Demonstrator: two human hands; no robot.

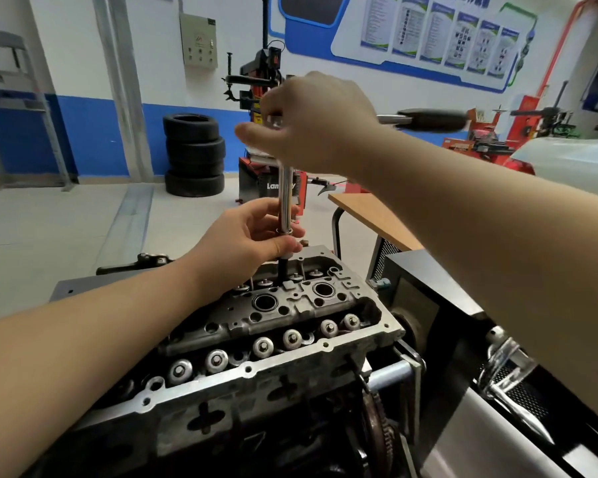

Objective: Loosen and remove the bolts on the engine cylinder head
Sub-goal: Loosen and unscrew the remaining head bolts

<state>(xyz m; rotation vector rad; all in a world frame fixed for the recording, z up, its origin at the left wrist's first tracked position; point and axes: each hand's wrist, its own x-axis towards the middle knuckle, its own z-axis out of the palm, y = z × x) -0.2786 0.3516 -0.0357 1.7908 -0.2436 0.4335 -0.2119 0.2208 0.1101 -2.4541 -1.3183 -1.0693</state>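
Above cylinder head (277,326), hands (252,236) on wrench (286,191)

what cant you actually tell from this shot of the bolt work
Head view only:
- Bolt under the socket: hidden by the socket and the left hand.
- Ratchet head: mostly covered by the right hand.
- Ratchet handle: motion-blurred, detail lost.
- Whether the socket is seated on a bolt: cannot tell.
- Wall posters: text too small to read.
- Cylinder head: near-left end hidden by the left forearm.
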